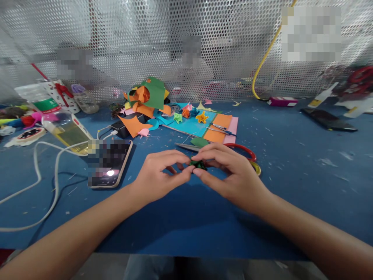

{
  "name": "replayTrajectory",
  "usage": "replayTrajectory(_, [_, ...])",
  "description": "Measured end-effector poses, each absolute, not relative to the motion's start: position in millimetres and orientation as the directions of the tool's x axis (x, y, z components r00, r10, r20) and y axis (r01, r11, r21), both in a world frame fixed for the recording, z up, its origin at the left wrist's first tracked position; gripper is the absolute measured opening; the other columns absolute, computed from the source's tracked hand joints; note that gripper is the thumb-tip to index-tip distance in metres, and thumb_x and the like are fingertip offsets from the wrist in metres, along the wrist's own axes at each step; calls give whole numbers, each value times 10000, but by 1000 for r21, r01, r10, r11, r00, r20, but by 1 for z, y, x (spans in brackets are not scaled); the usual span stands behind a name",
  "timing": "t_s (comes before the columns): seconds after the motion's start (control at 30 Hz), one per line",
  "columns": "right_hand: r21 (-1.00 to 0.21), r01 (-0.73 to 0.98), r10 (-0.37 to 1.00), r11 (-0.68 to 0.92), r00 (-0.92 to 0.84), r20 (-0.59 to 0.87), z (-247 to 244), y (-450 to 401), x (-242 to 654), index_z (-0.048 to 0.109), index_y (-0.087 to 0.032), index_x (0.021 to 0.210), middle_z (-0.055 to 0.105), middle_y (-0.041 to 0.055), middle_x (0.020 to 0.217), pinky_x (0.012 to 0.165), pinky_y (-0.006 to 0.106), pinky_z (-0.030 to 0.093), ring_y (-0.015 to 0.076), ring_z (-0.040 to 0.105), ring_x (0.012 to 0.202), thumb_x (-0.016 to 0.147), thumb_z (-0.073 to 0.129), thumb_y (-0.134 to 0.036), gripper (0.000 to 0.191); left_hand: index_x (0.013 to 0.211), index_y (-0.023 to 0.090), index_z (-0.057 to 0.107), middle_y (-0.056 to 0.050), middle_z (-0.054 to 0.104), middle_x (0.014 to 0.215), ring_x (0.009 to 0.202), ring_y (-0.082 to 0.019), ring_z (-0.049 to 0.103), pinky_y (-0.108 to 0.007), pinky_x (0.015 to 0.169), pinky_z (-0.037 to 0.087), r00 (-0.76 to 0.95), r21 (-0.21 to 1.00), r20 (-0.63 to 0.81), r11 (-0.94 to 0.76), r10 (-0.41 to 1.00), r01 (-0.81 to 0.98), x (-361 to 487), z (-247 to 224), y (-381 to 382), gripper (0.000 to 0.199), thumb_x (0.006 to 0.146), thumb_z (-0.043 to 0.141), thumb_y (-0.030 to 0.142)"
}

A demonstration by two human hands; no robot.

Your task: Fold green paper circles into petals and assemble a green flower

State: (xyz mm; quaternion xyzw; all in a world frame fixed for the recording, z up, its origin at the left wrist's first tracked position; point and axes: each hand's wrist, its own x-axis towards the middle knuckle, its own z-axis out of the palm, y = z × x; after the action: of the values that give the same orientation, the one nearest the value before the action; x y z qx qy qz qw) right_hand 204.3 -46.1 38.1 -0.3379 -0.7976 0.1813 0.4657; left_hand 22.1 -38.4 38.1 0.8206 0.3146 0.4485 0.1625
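Observation:
Between the fingertips of both hands sits a small dark green folded paper piece [199, 165], mostly covered by the fingers. My left hand [163, 171] pinches its left side with thumb and fingers. From the right, my right hand [230, 169] closes thumb and fingers on it too. Just behind the hands lie scissors with red handles [244, 148], partly hidden by my right hand. Farther back, several small folded paper flowers, among them a yellow one [201, 117] and a light green one [177, 118], rest on blue paper [186, 126].
A phone [112, 165] lies left of my hands, with a white cable [56, 186] looping beside it. Behind it stand a tilted bottle of yellowish liquid [71, 134] and a paper scrap pile [145, 101]. A black phone-like slab [328, 119] lies far right. Perforated metal [227, 50] walls the back.

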Motion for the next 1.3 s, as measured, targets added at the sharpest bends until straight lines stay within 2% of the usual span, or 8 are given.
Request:
replayTrajectory(0.17, [-585,398,707,706,-349,615,36,-46,204,602,-212,879,605,33,882,652,257,512,138,594,780,766,567,-115,152,751,163,652,-38,694,744,615,-103,616,-174,511,508,414,521,631,-753,657,401,25,36,-39,68,770,593,194])
replayTrajectory(0.3, [-575,431,715,695,-339,611,34,-46,204,586,-197,797,600,27,828,612,245,496,131,581,723,765,576,-135,70,742,157,644,-38,689,736,599,-94,596,-172,520,497,454,507,607,-758,652,411,26,37,-40,90,779,563,171])
replayTrajectory(0.5, [-591,439,734,676,-328,595,36,-44,205,564,-191,726,587,17,800,603,230,492,119,569,699,753,589,-132,70,799,157,653,-51,674,815,674,-116,606,-194,551,491,482,650,455,-649,749,395,24,41,-40,89,767,611,229])
replayTrajectory(0.57, [-610,440,750,659,-328,574,36,-44,205,567,-194,720,585,16,801,594,230,493,118,568,691,750,590,-130,74,789,163,658,-45,656,817,659,-110,592,-203,568,491,487,662,436,-637,756,395,23,41,-38,86,760,623,236])
replayTrajectory(0.8, [-696,408,804,591,-366,468,38,-44,207,593,-194,702,583,22,814,534,213,502,113,579,662,759,580,-155,70,738,179,662,-24,627,750,630,-103,561,-213,570,468,516,580,474,-694,714,427,23,38,-36,87,766,581,162])
replayTrajectory(0.93, [-652,462,797,601,-407,447,39,-42,210,595,-197,719,596,13,809,582,231,503,113,582,661,750,612,-189,37,735,174,663,-24,630,743,634,-103,564,-218,582,455,539,525,491,-726,684,444,22,36,-35,100,777,573,157])
replayTrajectory(1.1, [-642,505,809,577,-461,365,40,-38,215,608,-195,703,598,3,786,542,216,472,95,571,616,753,630,-242,72,736,176,669,-24,641,755,654,-105,579,-217,586,445,577,488,471,-742,668,460,21,34,-35,117,791,566,175])
replayTrajectory(1.3, [-592,508,765,626,-545,342,40,-35,219,652,-208,699,618,0,764,570,225,446,98,568,643,781,587,-192,105,729,175,672,-17,647,739,632,-98,582,-206,580,452,577,488,456,-733,677,474,20,30,-33,84,773,605,200])
